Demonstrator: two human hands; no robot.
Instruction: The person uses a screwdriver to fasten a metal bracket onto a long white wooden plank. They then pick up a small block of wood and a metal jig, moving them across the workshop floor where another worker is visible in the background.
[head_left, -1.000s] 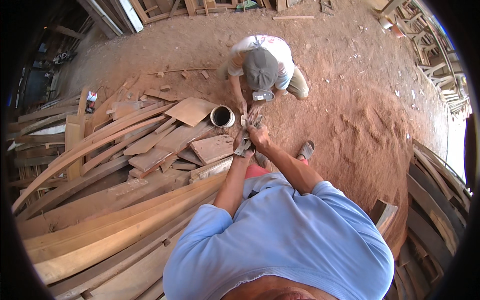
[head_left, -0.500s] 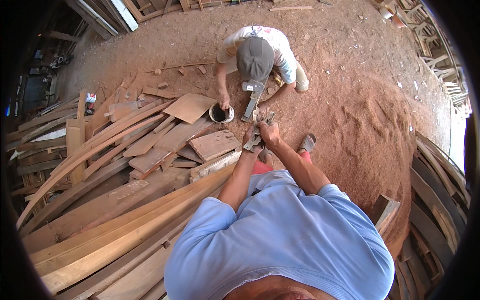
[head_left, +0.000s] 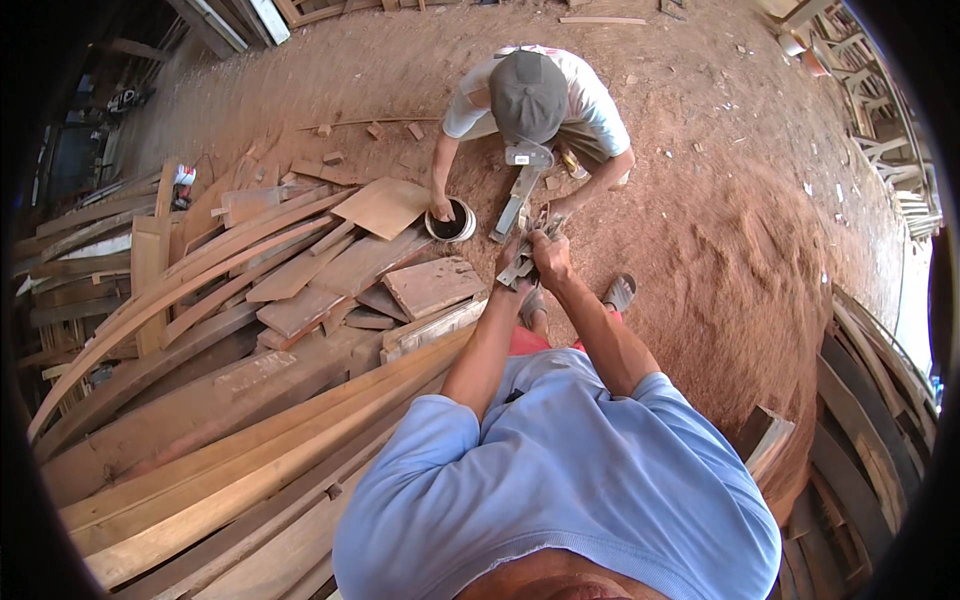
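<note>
In front of me, both my hands are closed on a small grey metal piece (head_left: pixel 517 270) with flat, angular parts; its kind is hard to make out. My left hand (head_left: pixel 509 253) grips its left side, partly hidden behind it. My right hand (head_left: pixel 550 257) is wrapped round the other side, knuckles up. Just beyond, a crouching co-worker in a grey cap (head_left: pixel 529 98) has one hand (head_left: pixel 441 208) at the mouth of a white bucket (head_left: pixel 456 232) with a dark inside. The co-worker's other hand (head_left: pixel 566 206) is close to mine. A long grey metal bar (head_left: pixel 511 217) slants between us.
Boards and curved planks (head_left: pixel 270 400) are piled to my left, with a flat wooden panel (head_left: pixel 381 208) on top near the bucket. A sawdust mound (head_left: pixel 740 270) rises at my right. More curved timber (head_left: pixel 870 440) lies at the far right, near a cut wood block (head_left: pixel 765 440).
The whole view has shifted slightly, so the co-worker and my hands appear further right. The co-worker's head is more upright over the metal bar. My hands keep hold of the metal piece.
</note>
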